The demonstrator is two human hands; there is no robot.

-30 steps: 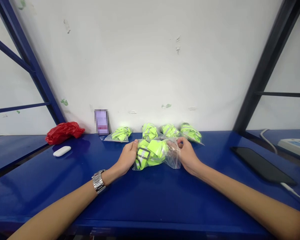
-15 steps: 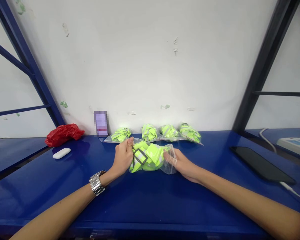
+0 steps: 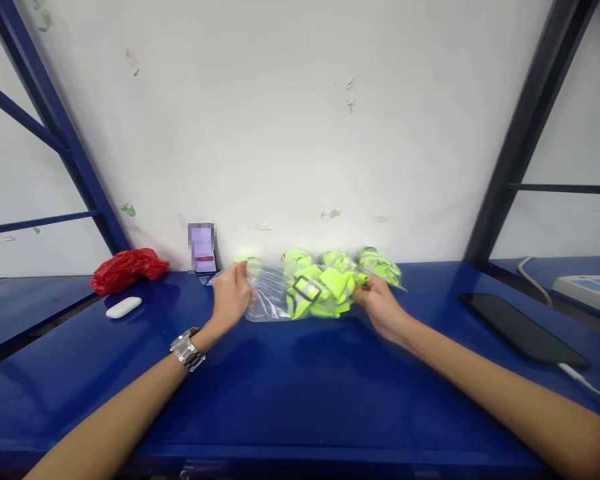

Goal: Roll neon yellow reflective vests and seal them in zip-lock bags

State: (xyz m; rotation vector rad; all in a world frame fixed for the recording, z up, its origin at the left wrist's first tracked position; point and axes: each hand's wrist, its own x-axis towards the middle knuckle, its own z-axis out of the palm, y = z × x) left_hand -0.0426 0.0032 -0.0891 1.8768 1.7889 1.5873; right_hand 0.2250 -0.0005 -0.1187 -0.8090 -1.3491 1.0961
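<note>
Pinched in my left hand (image 3: pixel 233 293) is the end of a clear plastic bag (image 3: pixel 269 293), stretched out sideways above the table. My right hand (image 3: pixel 380 303) grips a bundled neon-yellow reflective strap or vest (image 3: pixel 333 290) with grey bands and a dark rectangular buckle. Most of the bundle lies to the right of the bag's flattened part; whether its left end is still inside the plastic I cannot tell. Several bagged yellow bundles (image 3: pixel 380 265) rest along the wall behind, partly hidden by what I hold.
On the blue table (image 3: pixel 290 393) are a red plastic bag (image 3: pixel 127 268) and a white earbud case (image 3: pixel 124 307) at left. A phone with a blurred screen (image 3: pixel 203 248) leans on the wall. At right lie a dark phone (image 3: pixel 523 327) on a cable and a white power strip (image 3: pixel 587 292).
My hands have moved apart and slightly up. The yellow bundle has slid right relative to the bag, leaving an emptied stretch of plastic by my left hand.
</note>
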